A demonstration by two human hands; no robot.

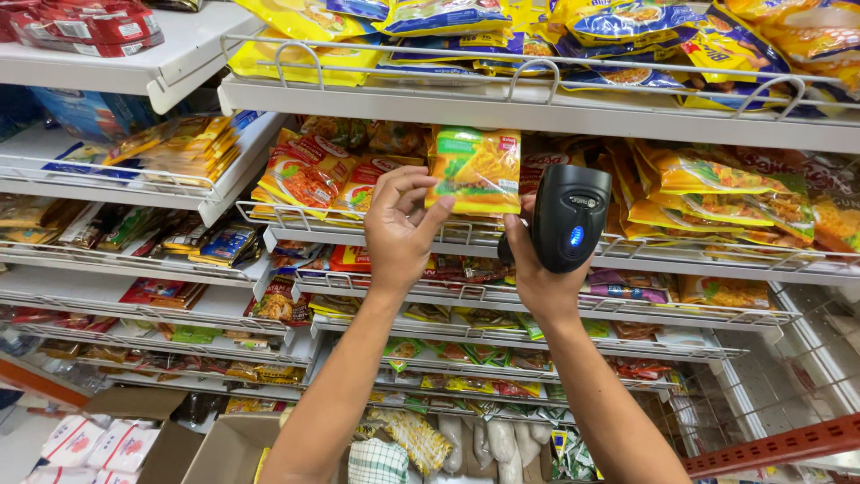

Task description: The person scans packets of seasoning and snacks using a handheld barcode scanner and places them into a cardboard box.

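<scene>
Left hand (pixel 400 235) pinched the orange-yellow plastic noodle packet (pixel 475 169) just above its fingers at the wire-railed white shelf (pixel 537 109), while right hand (pixel 537 273) beside it gripped, probably scanning, the black handheld scanner (pixel 568 216).

Packet (pixel 475 170) held above the left hand (pixel 400 235); scanner (pixel 568 216) in the right hand (pixel 537 273), just right of it.

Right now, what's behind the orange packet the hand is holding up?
Behind the orange packet, more packets lie on the wire-edged shelf. Anything directly behind it is covered.
</scene>
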